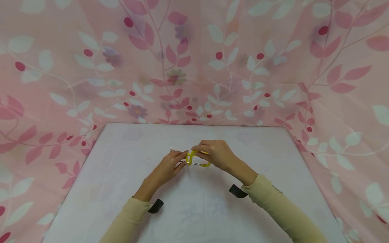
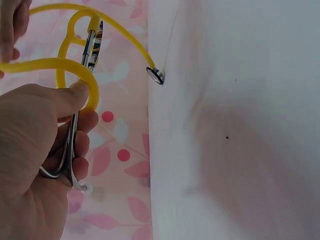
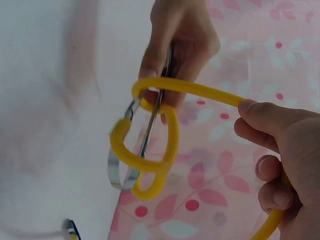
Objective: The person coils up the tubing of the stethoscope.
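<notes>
Both hands hold a stethoscope with yellow tubing (image 3: 170, 142) above the table. In the left wrist view, my left hand (image 2: 35, 135) grips the metal ear tubes (image 2: 74, 127), its thumb pressing a loop of tubing against them. A pale ear tip (image 2: 86, 188) pokes out below those fingers. My right hand (image 3: 300, 145) pinches the tubing between thumb and forefinger, and the tube runs on under its curled lower fingers. Between the hands the tubing loops around the metal tubes. The round chest piece (image 2: 155, 75) dangles from the tubing's end.
A white-covered table (image 1: 188, 216) lies below the hands. Pink leaf-patterned cloth (image 1: 194, 67) hangs behind it and along both sides. Dark curved pieces, one (image 1: 156, 206) by the left wrist and another (image 1: 238, 191) by the right, stick out near the sleeves.
</notes>
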A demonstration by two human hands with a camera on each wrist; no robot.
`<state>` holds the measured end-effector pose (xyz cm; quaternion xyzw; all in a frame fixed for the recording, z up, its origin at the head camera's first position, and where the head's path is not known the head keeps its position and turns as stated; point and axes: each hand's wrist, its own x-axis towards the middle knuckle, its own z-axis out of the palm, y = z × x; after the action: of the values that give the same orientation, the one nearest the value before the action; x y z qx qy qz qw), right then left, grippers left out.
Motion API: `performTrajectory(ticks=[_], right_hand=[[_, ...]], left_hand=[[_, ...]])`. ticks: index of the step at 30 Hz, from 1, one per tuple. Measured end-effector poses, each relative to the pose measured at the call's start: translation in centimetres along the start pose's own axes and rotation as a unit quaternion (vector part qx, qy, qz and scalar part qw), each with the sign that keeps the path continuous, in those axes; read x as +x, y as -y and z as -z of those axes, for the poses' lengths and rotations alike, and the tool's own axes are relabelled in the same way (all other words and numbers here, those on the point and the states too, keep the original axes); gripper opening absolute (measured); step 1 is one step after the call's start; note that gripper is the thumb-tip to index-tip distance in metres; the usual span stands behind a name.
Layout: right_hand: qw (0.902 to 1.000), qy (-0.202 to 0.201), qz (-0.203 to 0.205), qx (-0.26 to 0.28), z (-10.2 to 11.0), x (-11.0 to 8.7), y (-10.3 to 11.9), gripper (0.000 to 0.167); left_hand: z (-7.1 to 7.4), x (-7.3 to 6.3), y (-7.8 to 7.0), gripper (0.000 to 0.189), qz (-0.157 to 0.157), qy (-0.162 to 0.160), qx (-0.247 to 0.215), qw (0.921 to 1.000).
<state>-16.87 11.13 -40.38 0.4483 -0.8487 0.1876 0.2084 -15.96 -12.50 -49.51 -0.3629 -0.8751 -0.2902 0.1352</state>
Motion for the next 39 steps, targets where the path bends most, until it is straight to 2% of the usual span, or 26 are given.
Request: performTrajectory(ticks=[4,9,15,22,31,33,37,39], right_hand=[[0.9994,-0.009,-0.016,0.028,0.2,0.6,-1.3,0.018],[0.9979,-0.001,-0.044,0.047,-0.1,1.2,-2.6,0.019],[0.9951,0.014,-0.079,0.059,-1.0,0.9,-4.2,0.02],[0.9834,0.037,-0.135,0.115,-2.0,0.2,-5.2,0.021],[0.9575,0.059,-0.183,0.215,-4.2,-1.2,-6.2,0.02],[0.9485,0.059,-0.192,0.245,-4.7,-1.6,-6.3,0.021],[0.9235,0.059,-0.22,0.308,-5.5,-2.2,-6.4,0.019],[0.9145,0.061,-0.235,0.324,-5.9,-2.5,-6.4,0.02]], left_hand=[[0.1,0.2,-0.8,0.05,-0.008,0.007,-0.002,0.9999],[0.3,0.5,-1.3,0.05,-0.01,0.013,0.003,0.9999],[0.4,0.8,-1.5,0.051,-0.023,0.028,0.008,0.9993],[0.1,0.5,-1.5,0.052,-0.053,0.004,-0.008,0.9985],[-0.1,0.1,-1.6,0.054,-0.054,0.002,-0.064,0.9965],[0.0,0.0,-1.7,0.054,-0.053,0.0,-0.073,0.9959],[0.1,-0.2,-1.8,0.055,-0.05,-0.007,-0.09,0.9946],[0.2,-0.2,-1.7,0.055,-0.047,-0.012,-0.094,0.9944]])
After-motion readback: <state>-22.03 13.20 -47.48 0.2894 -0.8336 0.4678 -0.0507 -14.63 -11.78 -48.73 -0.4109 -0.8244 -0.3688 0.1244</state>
